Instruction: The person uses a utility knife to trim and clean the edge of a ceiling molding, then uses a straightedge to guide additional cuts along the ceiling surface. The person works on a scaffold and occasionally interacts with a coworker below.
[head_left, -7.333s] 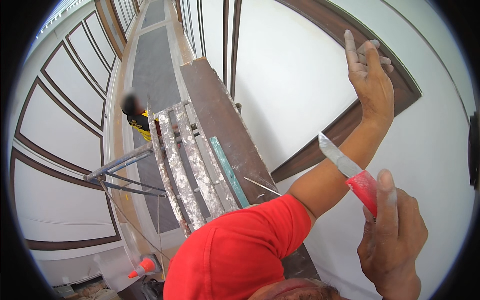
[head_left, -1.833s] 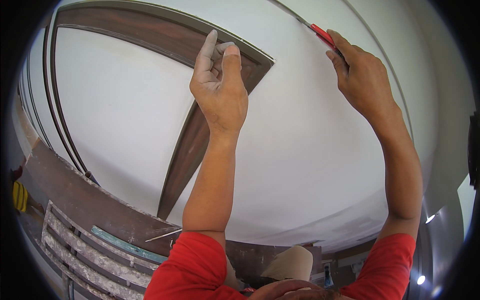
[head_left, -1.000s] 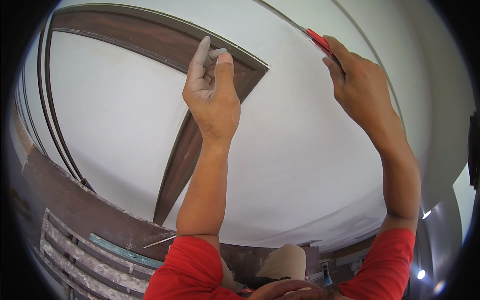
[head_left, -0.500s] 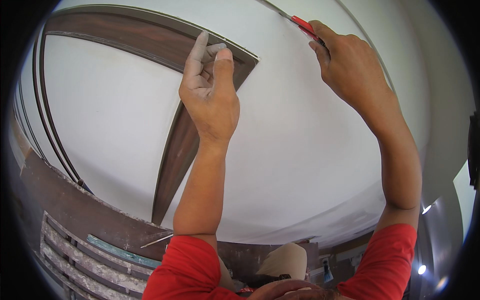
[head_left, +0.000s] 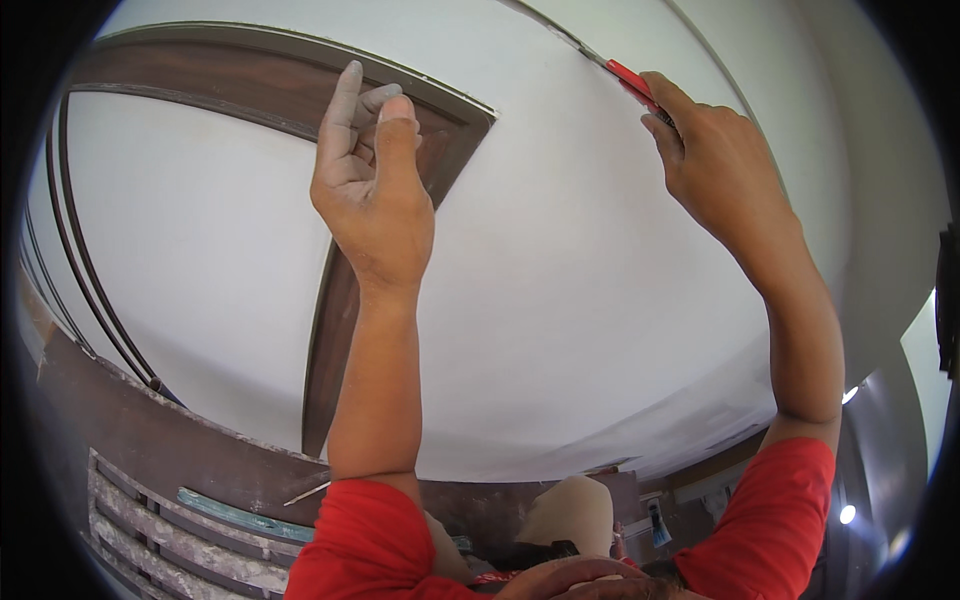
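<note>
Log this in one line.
right hand: grips red metal-bladed knife; blade: at dark wall line; left hand: near brown wood-grained frame

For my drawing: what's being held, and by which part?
The right hand holds a slim, metal-bladed red knife by its handle's rear; the left hand seems empty.

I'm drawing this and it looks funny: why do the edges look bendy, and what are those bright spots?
Head view: the fisheye lens bends the long top edge of the brown frame and leaves the corners black. Head view, lower right: the spots are lights, with hazy, bluish glare near them.
</note>
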